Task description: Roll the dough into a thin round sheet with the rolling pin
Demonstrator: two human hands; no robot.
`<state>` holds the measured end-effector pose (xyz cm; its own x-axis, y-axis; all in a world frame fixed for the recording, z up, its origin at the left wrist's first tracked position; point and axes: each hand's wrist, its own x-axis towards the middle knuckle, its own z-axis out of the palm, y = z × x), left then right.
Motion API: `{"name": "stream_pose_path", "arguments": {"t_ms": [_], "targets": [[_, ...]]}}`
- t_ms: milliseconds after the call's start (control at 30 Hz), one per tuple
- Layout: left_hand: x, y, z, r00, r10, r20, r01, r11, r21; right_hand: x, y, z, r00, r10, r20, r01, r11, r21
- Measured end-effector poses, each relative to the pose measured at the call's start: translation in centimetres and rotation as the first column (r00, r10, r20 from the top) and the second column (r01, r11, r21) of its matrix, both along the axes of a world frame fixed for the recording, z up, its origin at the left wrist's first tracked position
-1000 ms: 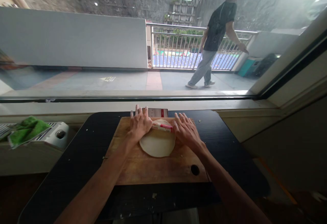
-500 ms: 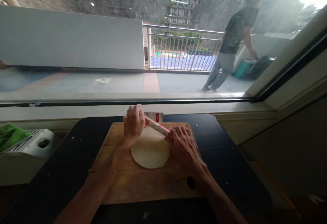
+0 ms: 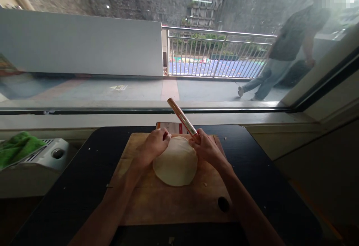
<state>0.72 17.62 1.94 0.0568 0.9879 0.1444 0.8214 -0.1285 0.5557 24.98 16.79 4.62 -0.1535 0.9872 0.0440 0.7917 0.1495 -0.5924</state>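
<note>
A thin, round sheet of dough (image 3: 175, 163) lies flat on a wooden cutting board (image 3: 157, 206). My right hand (image 3: 209, 146) grips the lower end of a rolling pin (image 3: 182, 117) with printed markings. The pin tilts up and to the left, its far end raised above the table. At the dough's upper left edge is my left hand (image 3: 157, 143), fingers curled closed. Whether it pinches the dough's rim is hidden from me.
The board rests on a black table (image 3: 86, 163). A flat printed item (image 3: 172, 127) lies behind it, by the window sill (image 3: 126, 119). Left stands a white appliance (image 3: 56, 156) with a green cloth (image 3: 21, 148). Outside the glass, a person (image 3: 286, 47) bends forward near a railing (image 3: 218, 55).
My left hand has let go of the rolling pin and come down to the dough's edge. The pin's far end has risen in my right hand. The person outside has moved right.
</note>
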Motion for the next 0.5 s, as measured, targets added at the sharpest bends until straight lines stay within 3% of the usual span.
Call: {"name": "stream_pose_path", "arguments": {"t_ms": [167, 333, 500], "targets": [[0.3, -0.4, -0.6, 0.994, 0.038, -0.100, -0.041, 0.999, -0.024, 0.6, 0.3, -2.0, 0.976, -0.003, -0.218, -0.012, 0.998, -0.065], [0.6, -0.5, -1.0, 0.996, 0.029, -0.089, -0.031, 0.999, -0.027, 0.8, 0.4, -1.9, 0.953, -0.021, -0.303, -0.026, 0.988, -0.150], [0.6, -0.3, -0.5, 0.993, -0.067, 0.101, 0.069, 0.997, -0.020, 0.8, -0.1, -1.4, 0.921, -0.022, -0.388, -0.046, 0.985, -0.165]]}}
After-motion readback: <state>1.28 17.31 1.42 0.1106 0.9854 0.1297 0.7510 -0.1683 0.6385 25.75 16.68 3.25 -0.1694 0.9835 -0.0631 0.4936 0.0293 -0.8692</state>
